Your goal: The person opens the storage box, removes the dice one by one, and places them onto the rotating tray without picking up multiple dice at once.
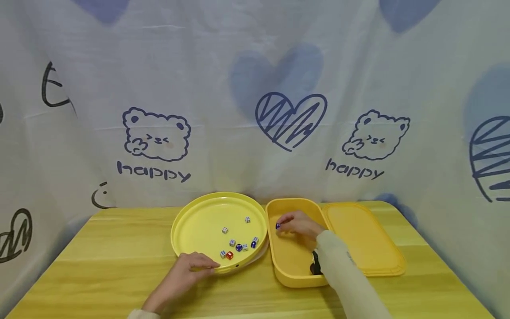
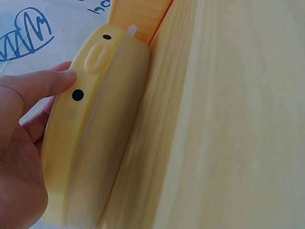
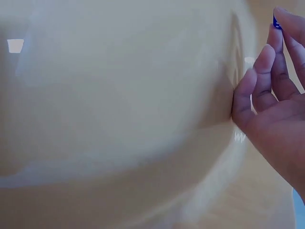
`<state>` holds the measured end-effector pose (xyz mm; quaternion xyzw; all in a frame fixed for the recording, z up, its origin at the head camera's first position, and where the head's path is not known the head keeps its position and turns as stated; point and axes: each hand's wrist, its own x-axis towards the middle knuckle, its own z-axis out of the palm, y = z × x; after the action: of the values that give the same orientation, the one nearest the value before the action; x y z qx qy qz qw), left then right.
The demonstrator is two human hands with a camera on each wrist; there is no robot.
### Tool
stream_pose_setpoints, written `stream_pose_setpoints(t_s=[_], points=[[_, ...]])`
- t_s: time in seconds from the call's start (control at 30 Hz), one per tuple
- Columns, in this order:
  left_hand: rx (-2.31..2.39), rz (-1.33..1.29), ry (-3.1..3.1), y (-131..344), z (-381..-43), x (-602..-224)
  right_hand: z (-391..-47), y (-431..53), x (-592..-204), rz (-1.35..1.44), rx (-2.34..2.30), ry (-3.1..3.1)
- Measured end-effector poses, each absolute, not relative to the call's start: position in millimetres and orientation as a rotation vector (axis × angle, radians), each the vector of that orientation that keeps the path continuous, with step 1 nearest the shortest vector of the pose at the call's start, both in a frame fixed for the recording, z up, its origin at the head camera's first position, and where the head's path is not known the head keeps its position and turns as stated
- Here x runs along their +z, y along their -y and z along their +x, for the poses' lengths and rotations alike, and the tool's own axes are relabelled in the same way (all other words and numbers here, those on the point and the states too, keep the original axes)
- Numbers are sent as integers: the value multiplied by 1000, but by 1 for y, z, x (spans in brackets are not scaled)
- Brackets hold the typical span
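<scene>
In the head view my right hand [image 1: 299, 225] is over the yellow rectangular box [image 1: 299, 281]. It pinches a small blue die [image 1: 278, 226] between thumb and fingertip; the die's blue corner [image 3: 277, 21] also shows in the right wrist view. My left hand [image 1: 191, 270] holds the near rim of the round yellow tray [image 1: 199, 217]. In the left wrist view its thumb [image 2: 62, 81] lies on the outer wall, beside a black dot [image 2: 77, 95], with fingers behind. Several white dice [image 1: 232, 243], a red die [image 1: 229, 255] and blue dice [image 1: 239, 247] lie in the tray.
A flat yellow lid [image 1: 362, 239] lies right of the box. Black objects [image 1: 315, 264] sit in the box's near right corner, partly hidden by the right sleeve [image 1: 346, 270]. Everything stands on a wood-grain table [image 1: 119, 248], with a printed cloth [image 1: 223, 88] behind.
</scene>
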<state>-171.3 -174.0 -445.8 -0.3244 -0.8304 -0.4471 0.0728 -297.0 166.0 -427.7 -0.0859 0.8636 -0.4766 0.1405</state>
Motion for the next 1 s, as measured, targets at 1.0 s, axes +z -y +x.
stream_pose_setpoints(t_s=[1.0], points=[[-1379,-944,2524,173,-171,-441,-287,-127,-378,-377,-1395,-2615]])
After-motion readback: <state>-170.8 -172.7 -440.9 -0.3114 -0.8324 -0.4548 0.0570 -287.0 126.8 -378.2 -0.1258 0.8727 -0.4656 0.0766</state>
